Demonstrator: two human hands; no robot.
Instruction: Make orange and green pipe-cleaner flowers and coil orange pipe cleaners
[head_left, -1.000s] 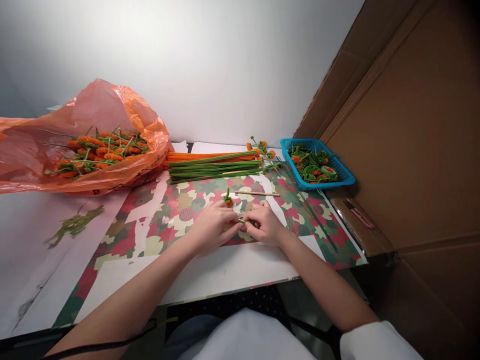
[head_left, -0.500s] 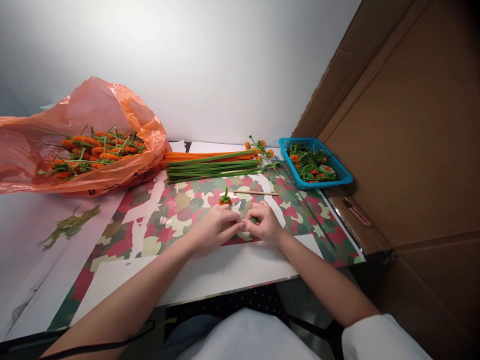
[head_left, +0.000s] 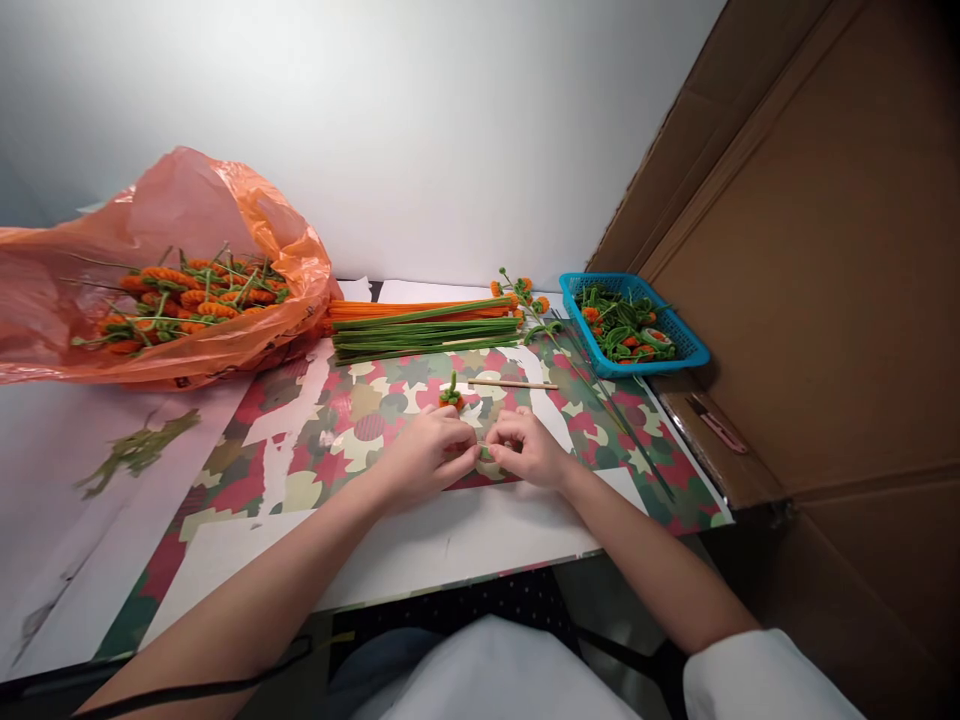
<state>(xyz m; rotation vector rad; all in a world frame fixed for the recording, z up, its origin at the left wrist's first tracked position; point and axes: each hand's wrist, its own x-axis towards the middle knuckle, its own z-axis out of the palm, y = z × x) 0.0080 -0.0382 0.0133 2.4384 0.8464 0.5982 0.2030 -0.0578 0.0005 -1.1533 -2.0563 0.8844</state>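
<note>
My left hand (head_left: 435,450) and my right hand (head_left: 527,448) face each other low over the camouflage-patterned sheet, fingertips closed in a pinch. Between them runs a short, thin strand, apparently a green pipe cleaner (head_left: 484,449); most of it is hidden by the fingers. Just beyond my left hand stands a small orange piece with a green top and an upright green stem (head_left: 451,392). A thin wooden stick (head_left: 513,384) lies behind my right hand.
Orange (head_left: 420,308) and green pipe cleaners (head_left: 427,340) lie bundled at the back. An orange plastic bag (head_left: 300,270) of orange-and-green pieces is left; a blue basket (head_left: 697,355) of similar pieces is right. A pink-handled cutter (head_left: 718,427) rests on cardboard. A flower stem (head_left: 577,375) lies nearby.
My hands have drawn slightly apart, opening a small gap between the fingertips where the strand now shows. Both stay pinched, and the things around them have not been moved.
</note>
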